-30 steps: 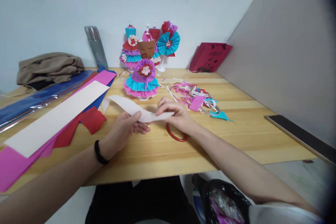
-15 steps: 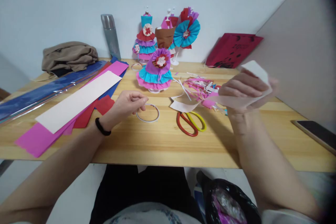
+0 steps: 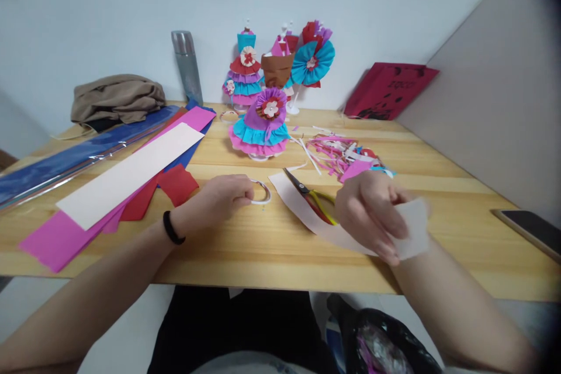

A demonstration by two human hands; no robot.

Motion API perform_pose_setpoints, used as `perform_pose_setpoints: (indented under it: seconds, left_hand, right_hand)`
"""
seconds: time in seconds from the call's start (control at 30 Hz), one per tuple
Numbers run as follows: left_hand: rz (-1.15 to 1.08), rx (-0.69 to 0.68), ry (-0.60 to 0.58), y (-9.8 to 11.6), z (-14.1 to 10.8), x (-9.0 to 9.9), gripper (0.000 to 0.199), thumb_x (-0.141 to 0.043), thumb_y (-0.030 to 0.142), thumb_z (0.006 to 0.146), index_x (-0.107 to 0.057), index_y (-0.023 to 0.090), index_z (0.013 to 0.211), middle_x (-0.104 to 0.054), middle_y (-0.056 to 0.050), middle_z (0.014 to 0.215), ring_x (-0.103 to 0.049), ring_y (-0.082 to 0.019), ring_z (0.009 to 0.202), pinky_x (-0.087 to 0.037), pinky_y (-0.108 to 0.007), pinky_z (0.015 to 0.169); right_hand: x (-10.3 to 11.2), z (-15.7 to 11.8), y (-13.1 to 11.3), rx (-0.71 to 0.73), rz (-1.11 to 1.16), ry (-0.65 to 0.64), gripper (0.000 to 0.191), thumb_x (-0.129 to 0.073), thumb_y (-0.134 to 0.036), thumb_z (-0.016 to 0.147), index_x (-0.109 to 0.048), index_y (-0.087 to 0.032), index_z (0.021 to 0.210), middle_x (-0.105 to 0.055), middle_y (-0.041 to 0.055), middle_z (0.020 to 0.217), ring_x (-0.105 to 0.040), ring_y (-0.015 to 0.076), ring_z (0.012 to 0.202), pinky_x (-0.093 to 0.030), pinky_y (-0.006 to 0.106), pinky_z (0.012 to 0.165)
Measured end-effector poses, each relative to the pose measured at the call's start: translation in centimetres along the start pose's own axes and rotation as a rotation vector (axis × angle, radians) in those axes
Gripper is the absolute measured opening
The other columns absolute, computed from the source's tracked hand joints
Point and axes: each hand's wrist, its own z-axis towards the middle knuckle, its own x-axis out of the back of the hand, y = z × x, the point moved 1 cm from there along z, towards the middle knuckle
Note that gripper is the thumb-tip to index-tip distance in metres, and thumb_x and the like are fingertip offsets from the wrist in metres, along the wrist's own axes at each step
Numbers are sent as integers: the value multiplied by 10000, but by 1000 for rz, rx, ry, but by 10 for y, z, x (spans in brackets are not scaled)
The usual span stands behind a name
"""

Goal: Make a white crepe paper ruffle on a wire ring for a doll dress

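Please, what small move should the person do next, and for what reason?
Perhaps ease the white strip away from the scissors: the right hand holds it near one end, but it curves close beside them, while the left hand grips the white ring.

Soft, fairly even light fell over the pale wall [image 3: 131, 6] and the desk [image 3: 245, 254], its source out of view. Faint shadows lay on the desk beneath the arms. Sharp white glints streaked the plastic wrap [image 3: 101, 152], and smaller ones dotted the black bag [image 3: 392, 327]. Motion blur smeared the right fingers [image 3: 390, 219] and the strip's loose end [image 3: 414, 228]. Wide-angle distortion stretched the forearms toward the lower corners, and a dark, blurry band covered the right edge.
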Motion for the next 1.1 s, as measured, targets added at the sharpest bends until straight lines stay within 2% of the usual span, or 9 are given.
perform_pose_setpoints:
  seconds: [0.1,0.23,0.3,0.37,0.47,0.77,0.9,1.0,1.1]
  left_hand:
    - [-60,29,112,-4,1,3,123,-523,158,851,-585,159,745,-589,17,690,-507,-115,658,-338,-237,629]
    - [83,70,165,-6,-2,10,154,-483,117,845,-559,160,719,-581,10,684,-496,-121,652,-328,-246,617]
    - [193,25,182,-7,-4,13,173,-449,105,859,-548,160,729,-584,-6,722,-505,-138,691,-345,-260,641]
    - [285,-52,193,-10,-6,15,190,-428,108,880,-538,160,733,-583,-23,758,-509,-154,724,-365,-275,665]
    - [392,-131,199,-14,-8,14,198,-411,82,885,-550,162,767,-584,-42,797,-523,-176,764,-386,-288,686]
    - [552,-124,252,-5,-12,18,212,-417,8,853,-575,148,831,-582,-82,828,-540,-218,813,-382,-306,653]
    - [561,-111,296,-10,-11,21,229,-399,-2,855,-570,147,821,-575,-74,810,-520,-205,766,-375,-312,639]
    - [562,-109,346,-11,-9,24,251,-388,-7,848,-555,165,772,-569,-57,777,-499,-190,729,-378,-308,638]
    - [564,-137,338,-8,-8,27,269,-368,-6,842,-551,170,754,-567,-55,762,-494,-191,729,-391,-308,647]
  right_hand:
    - [-8,9,-2,213,260,-77,349,-614,-323,820,-507,-192,516,-618,-3,486,-632,81,447,-471,123,462]
    - [-4,9,-7,318,263,-62,218,-626,-257,811,-602,-194,604,-607,-17,480,-582,72,390,-452,129,427]
    - [-1,9,-8,146,147,142,111,-666,-277,787,-693,-187,726,-659,5,562,-575,82,402,-447,155,407]
    - [-1,13,-7,-173,-46,332,148,-713,-272,735,-737,-158,825,-695,33,649,-599,102,470,-454,176,424]
    - [-4,24,-1,-524,-287,342,161,-670,-186,702,-729,-132,841,-633,1,626,-537,79,488,-397,158,413]
    - [-4,33,10,-558,-478,237,118,-560,-109,716,-641,-132,798,-517,-44,619,-448,50,507,-341,140,421]
    - [-4,31,7,-505,-431,221,145,-653,-253,765,-662,-132,845,-588,-20,660,-512,69,536,-388,162,449]
    - [-3,35,10,-343,-441,470,258,-698,-364,773,-696,-141,903,-679,34,783,-600,108,659,-467,201,545]
    - [-3,46,23,-265,-333,759,321,-676,-384,801,-679,-152,1023,-714,59,843,-623,108,627,-469,209,495]
